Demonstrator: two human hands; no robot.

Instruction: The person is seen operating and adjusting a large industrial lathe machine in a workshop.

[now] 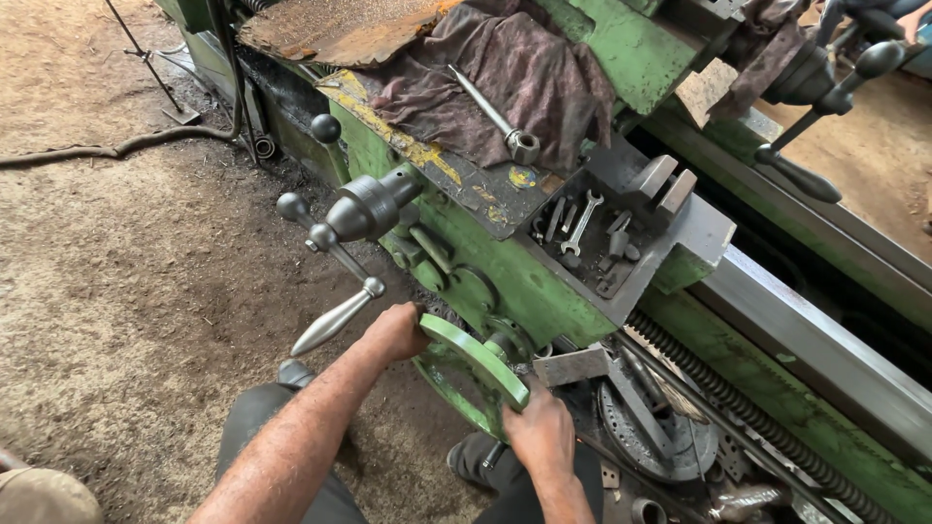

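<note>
Both hands are closing on the green handwheel [476, 364] at the front of a lathe carriage: the left hand [396, 332] is wrapping its grip around the upper left rim, and the right hand [540, 434] is clamping its grip over the lower right rim, fingers curled out of sight. Both forearms are reaching forward and up from the bottom edge, bare and slightly bent, above dark trousers and a grey shoe [474, 460].

The wheel is showing as a flat disc of chipped painted metal, tilted edge-on. Just left of it, a polished spindle-shaped steel handle [333, 321] is hanging from a grey hub [369, 206] with ball-ended levers. Right of the wheel, a round toothed steel plate [649, 429] is lying among scrap, and a threaded leadscrew [748, 412] is running along the green bed.

Farther up, a grey recessed tray [621, 247] on the carriage is holding a small open-ended spanner [581, 223] and dark bits. Beyond it, a crumpled maroon rag [515, 73] is carrying a long socket wrench [495, 114], beside a rusty sheet [335, 29]. Sawdust-like floor [116, 281] is spreading to the left.
</note>
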